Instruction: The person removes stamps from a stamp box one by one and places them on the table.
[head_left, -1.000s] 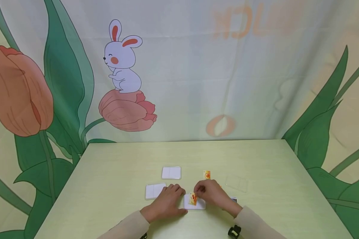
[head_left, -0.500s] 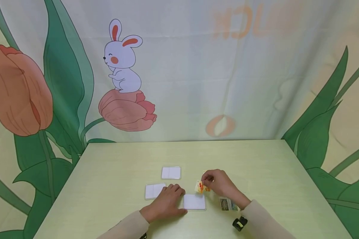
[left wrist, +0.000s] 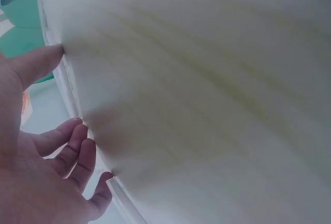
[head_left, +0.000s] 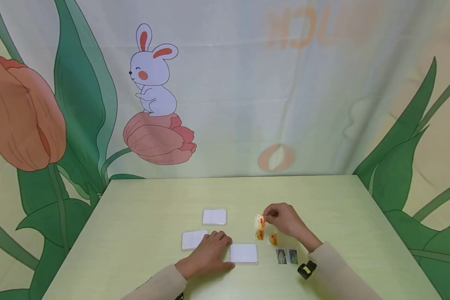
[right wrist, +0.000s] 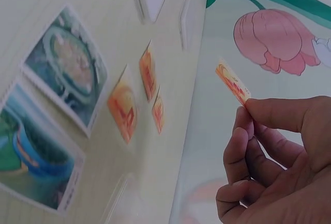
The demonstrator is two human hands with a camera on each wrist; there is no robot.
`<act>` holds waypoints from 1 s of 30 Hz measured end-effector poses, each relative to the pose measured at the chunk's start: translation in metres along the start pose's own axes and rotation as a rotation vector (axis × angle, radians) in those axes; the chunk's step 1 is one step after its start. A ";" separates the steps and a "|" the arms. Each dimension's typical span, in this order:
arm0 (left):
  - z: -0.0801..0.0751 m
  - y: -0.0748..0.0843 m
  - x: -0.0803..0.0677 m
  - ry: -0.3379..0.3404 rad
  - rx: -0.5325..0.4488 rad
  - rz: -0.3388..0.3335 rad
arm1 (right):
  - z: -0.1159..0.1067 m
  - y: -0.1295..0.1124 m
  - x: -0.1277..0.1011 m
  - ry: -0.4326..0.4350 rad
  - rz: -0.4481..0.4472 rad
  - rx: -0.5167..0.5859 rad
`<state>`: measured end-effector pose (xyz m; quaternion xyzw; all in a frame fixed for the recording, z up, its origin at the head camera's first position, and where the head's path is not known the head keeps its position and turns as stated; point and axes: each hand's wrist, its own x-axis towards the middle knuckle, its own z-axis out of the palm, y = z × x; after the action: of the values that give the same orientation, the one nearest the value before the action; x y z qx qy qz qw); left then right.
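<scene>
My right hand (head_left: 285,217) pinches a small orange postage stamp (right wrist: 232,83) by one end between thumb and forefinger. In the head view the held stamp overlaps the orange stamps lying on the table. Several orange stamps (right wrist: 123,111) lie there, one orange stamp (head_left: 273,238) a little apart. Nearer the person are two larger greenish stamps (right wrist: 67,71), side by side. My left hand (head_left: 210,250) rests on the table with fingers spread, its thumb tip at the near left corner of a flat white case (head_left: 243,253). The left fingertips also show in the left wrist view.
Another flat white case (head_left: 194,240) lies partly behind the left hand. A third white case (head_left: 214,216) sits farther back. A clear plastic piece (right wrist: 120,199) shows near the stamps in the right wrist view. A printed curtain (head_left: 228,104) hangs behind the table.
My right hand has carried the orange stamp from over the white case up and right to the other orange stamps. The greenish stamps have come into view. My left hand stays put.
</scene>
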<state>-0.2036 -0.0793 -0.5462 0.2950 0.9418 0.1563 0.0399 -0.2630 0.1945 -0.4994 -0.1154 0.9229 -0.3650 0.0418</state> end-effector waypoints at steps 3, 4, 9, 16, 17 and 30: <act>0.000 0.000 0.000 -0.002 -0.001 -0.001 | -0.003 0.005 0.005 0.007 0.010 -0.011; 0.000 0.000 0.000 -0.003 0.000 -0.003 | -0.005 0.007 0.006 0.008 0.012 -0.016; -0.001 0.000 0.000 -0.007 0.001 -0.009 | -0.006 0.016 0.015 0.000 0.059 -0.028; 0.000 0.000 0.000 -0.009 0.002 -0.007 | -0.004 0.033 0.027 0.000 0.081 -0.054; 0.000 0.000 0.000 -0.010 0.002 -0.007 | -0.003 0.035 0.028 0.000 0.084 -0.056; 0.000 0.001 0.000 -0.009 0.010 -0.009 | 0.004 0.051 0.040 -0.034 0.148 -0.070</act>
<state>-0.2035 -0.0784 -0.5459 0.2916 0.9437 0.1499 0.0435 -0.3106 0.2179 -0.5368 -0.0544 0.9402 -0.3264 0.0804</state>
